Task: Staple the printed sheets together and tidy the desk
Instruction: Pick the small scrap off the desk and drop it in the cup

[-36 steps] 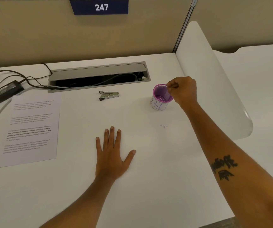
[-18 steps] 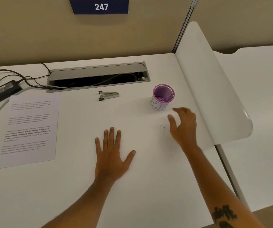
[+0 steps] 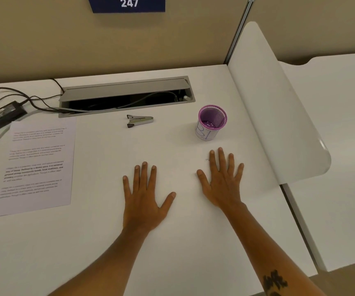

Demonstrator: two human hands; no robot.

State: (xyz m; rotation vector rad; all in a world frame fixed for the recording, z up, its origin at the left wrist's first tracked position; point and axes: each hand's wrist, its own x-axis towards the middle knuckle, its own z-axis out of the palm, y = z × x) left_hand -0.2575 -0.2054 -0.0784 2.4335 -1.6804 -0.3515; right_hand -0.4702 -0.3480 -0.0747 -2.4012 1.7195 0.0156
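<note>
A black power adapter brick (image 3: 3, 116) with dark cables (image 3: 33, 101) lies at ten o'clock. At twelve o'clock a grey metal cable hatch (image 3: 125, 90) stands open, beneath a blue "247" sign (image 3: 128, 4); a white curved divider panel (image 3: 279, 107) rises at two o'clock.

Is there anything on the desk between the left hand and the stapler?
Nothing visible. The left hand lies flat and empty on the desk, with only bare desktop between its fingertips and the stapler straight beyond them. The printed sheets lie off to the left, the purple cup to the right.
</note>
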